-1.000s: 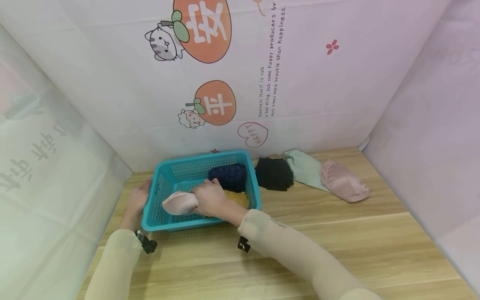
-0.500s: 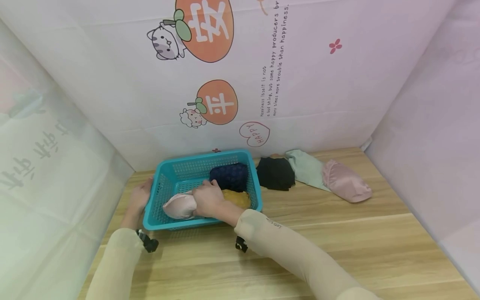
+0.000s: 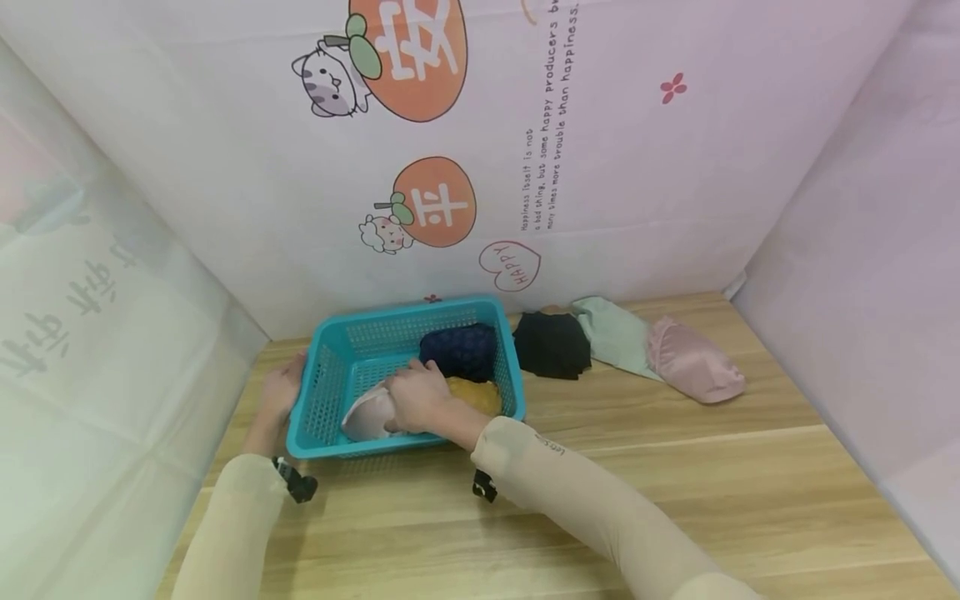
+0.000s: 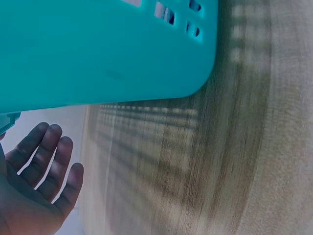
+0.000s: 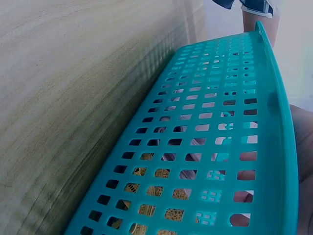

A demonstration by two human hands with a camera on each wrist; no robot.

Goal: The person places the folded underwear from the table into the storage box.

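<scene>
A turquoise perforated basket (image 3: 408, 312) stands against the back wall. Reaching down inside it, my right hand (image 3: 420, 398) pinches a pale pink folded piece of clothing (image 3: 367, 415) near the front side; most of the fingertips are hidden. Beside that hand lie a mustard-yellow folded cloth (image 3: 482, 397) and a dark navy patterned bundle (image 3: 459, 352). My left hand (image 3: 281, 390) rests at the basket's left end. In the left wrist view, the left fingers (image 4: 59, 169) extend loosely below the rim. Through the basket holes (image 5: 210, 127), the right wrist view shows yellow and pinkish fabric.
Right of the basket, a black folded cloth (image 3: 552, 345), a pale green cloth (image 3: 615, 335) and a pink satin piece with a gathered edge (image 3: 693, 362) lie in a row on the wooden table (image 3: 675, 467). Printed fabric walls (image 3: 615, 167) enclose the back and sides.
The right hand has lowered the pale pink piece into the basket, and it now sits deeper and slightly further right. The left hand has stayed at the basket's left end.
</scene>
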